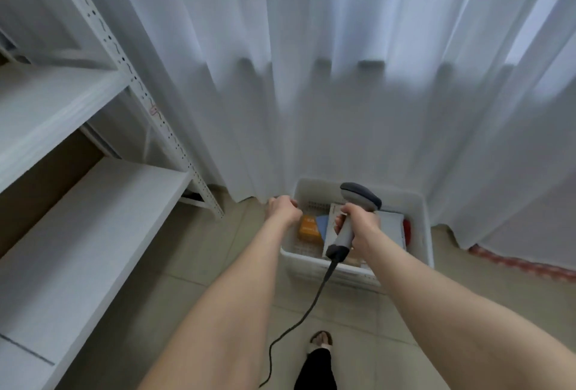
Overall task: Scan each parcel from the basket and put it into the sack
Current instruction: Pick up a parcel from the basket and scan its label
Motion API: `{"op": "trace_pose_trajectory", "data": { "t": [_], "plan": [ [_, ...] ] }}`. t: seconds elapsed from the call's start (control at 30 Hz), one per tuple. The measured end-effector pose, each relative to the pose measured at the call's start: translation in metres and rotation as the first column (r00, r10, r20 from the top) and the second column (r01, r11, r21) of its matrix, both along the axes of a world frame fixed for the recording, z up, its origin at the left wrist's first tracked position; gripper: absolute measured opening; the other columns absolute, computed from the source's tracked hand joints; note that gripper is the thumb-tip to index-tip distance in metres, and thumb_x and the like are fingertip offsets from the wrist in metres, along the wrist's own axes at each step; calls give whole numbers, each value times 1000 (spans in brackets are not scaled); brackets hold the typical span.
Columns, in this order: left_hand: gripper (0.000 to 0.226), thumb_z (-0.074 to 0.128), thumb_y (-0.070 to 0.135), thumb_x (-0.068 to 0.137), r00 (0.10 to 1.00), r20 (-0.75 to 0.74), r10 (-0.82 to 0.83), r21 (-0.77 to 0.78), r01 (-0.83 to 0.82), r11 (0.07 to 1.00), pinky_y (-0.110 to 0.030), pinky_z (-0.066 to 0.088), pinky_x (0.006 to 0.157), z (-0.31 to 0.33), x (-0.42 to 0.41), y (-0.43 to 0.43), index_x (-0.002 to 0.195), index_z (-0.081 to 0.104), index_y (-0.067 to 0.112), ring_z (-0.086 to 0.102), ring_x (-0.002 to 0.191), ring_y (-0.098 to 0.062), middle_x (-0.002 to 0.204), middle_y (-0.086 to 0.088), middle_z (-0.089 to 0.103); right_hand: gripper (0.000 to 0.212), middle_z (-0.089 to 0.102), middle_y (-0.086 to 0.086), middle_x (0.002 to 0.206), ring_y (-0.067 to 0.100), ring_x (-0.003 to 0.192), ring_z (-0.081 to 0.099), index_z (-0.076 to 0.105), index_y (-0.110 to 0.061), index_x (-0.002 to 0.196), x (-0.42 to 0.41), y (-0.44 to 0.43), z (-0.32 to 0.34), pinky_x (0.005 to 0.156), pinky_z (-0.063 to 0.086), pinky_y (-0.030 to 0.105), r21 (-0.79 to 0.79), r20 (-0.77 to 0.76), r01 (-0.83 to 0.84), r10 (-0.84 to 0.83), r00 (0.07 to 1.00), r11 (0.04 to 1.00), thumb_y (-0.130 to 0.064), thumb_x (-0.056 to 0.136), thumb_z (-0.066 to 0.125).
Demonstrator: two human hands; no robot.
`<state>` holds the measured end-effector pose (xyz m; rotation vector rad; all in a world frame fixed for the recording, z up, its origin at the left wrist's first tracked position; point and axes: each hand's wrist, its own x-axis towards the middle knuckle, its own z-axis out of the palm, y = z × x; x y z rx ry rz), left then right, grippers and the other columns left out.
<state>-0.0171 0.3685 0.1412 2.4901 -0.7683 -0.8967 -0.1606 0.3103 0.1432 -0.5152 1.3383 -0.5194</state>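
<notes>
Head view, looking down past both forearms: the white basket [425, 227] sits on the tiled floor against the curtain [311, 93]. An orange parcel [308, 229], a blue parcel [323, 224] and a flat white parcel [391, 224] lie inside it. The right hand [361, 227] is wrapped round the grip of the scanner [361, 195], whose head tips down over the basket. Its cable [311, 305] trails to the near floor. The left hand [282, 209] has its fingers curled at the basket's far-left rim; whether it grips the rim I can't tell. No sack is in sight. From here, the sensible move looks like lifting one parcel clear with the left hand, turning its label up to the scanner, and keeping the cable off the basket edge.
</notes>
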Motion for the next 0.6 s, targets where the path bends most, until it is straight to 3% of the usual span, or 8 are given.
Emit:
{"op": "trace_pose_trajectory", "data": {
  "t": [0.2,0.47,0.6],
  "plan": [
    [37,57,11,89,992,-77,-104,89,110,990,-32,32,111,-64,22,-106,126,59,17,40,131,-28,141,-14,39,8,55,12,62,21,52,53,57,1,85,17,-110,-55,53,49,32,52,-86,102,-97,992,993,-4,91,60],
    [40,57,17,90,974,-201,-102,234,149,961,-39,38,109,-190,19,-201,130,57,16,46,127,-27,141,-12,47,10,55,12,62,20,51,52,53,-2,82,7,-213,-162,51,45,31,133,-210,73,-44,977,988,-3,90,59],
    [39,57,16,92,967,-253,-21,250,86,964,-33,43,100,-249,14,-230,130,55,7,53,120,-28,132,-11,55,12,55,11,60,20,50,50,53,-3,81,8,-250,-230,49,43,31,201,-222,10,35,974,980,-5,91,59]
  ]
}}
